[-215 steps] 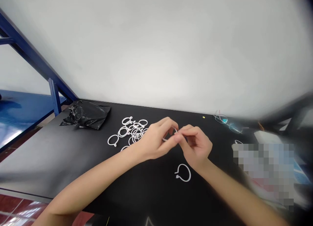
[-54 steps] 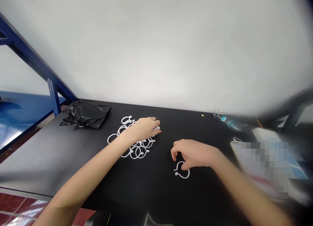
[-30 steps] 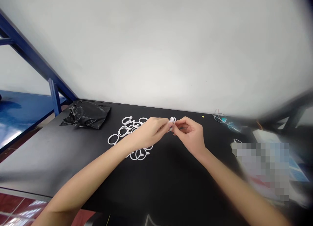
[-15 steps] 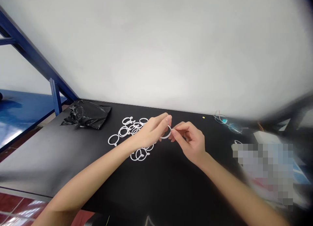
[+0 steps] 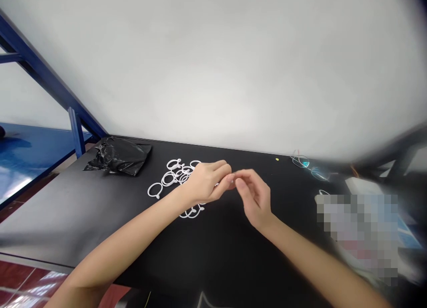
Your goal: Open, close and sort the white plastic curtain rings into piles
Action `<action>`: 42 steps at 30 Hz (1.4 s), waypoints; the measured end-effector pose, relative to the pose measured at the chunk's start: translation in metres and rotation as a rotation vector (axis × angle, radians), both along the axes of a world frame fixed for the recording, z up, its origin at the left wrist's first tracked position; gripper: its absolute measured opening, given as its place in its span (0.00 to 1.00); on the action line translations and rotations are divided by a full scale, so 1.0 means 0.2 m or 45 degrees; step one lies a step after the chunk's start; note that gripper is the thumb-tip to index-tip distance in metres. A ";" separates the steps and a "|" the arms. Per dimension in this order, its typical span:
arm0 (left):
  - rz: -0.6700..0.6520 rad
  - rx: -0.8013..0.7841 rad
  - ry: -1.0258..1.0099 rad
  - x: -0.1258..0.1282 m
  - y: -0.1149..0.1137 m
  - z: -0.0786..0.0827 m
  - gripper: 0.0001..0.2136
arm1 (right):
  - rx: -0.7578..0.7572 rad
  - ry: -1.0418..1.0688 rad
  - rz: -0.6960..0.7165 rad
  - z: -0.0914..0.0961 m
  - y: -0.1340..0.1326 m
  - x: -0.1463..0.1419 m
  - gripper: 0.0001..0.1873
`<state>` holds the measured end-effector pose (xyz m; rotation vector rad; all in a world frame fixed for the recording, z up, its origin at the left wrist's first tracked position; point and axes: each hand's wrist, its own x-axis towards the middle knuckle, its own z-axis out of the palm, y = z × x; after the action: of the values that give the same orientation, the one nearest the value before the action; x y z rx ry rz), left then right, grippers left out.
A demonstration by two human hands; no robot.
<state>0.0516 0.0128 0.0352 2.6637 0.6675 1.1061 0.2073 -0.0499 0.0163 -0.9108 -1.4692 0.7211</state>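
Over the black table, my left hand [image 5: 211,182] has its fingers closed on a white ring, mostly hidden by the hand. Only small white bits of the ring [image 5: 232,181] show between the fingertips. Meeting those fingertips from the right, my right hand [image 5: 256,197] has its fingers bent and closed at the ring's edge; its exact grip is partly hidden. Behind and below my left hand lies a loose group of white plastic rings [image 5: 168,179], each with a small tab. My left hand and forearm cover part of the group.
A crumpled black plastic bag [image 5: 122,157] lies at the back left of the black table [image 5: 233,250]. Eyeglasses [image 5: 302,162] and a tiny yellow piece [image 5: 277,159] are at the back right. A blurred, pixelated package [image 5: 363,237] sits at the right. A blue metal frame [image 5: 53,79] rises at the left.
The ring seen open between both hands has tilted or moved behind my left fingers. My right hand has shifted slightly left, bringing the fingertips of both hands together.
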 end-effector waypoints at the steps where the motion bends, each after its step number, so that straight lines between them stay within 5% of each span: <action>1: 0.044 -0.057 0.080 -0.02 0.01 0.00 0.17 | -0.096 0.043 0.004 0.00 0.02 0.01 0.07; 5: 0.142 -0.103 0.397 -0.10 0.02 -0.09 0.17 | -0.403 0.134 -0.099 -0.01 0.10 0.03 0.13; 9: 0.102 -0.015 0.551 -0.15 0.01 -0.20 0.17 | -0.434 0.102 -0.078 -0.06 0.14 0.03 0.05; 17: 0.277 -0.234 0.300 -0.35 0.06 -0.20 0.16 | -0.490 0.128 0.134 -0.19 0.13 0.00 0.09; 24: 0.618 -0.408 0.307 -0.60 0.25 -0.36 0.23 | -0.835 0.193 0.340 -0.17 0.10 -0.01 0.19; 29: 0.515 -0.505 0.423 -0.58 0.30 -0.41 0.27 | -0.893 0.273 0.256 -0.18 0.01 0.04 0.31; 42: 0.214 -0.385 0.458 -0.40 0.25 -0.35 0.29 | -0.892 0.359 0.267 -0.17 -0.15 0.09 0.19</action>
<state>-0.0283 0.0621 -0.0356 2.5914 1.0447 0.5022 0.2253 -0.0801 -0.0185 -1.1207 -1.0700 1.5121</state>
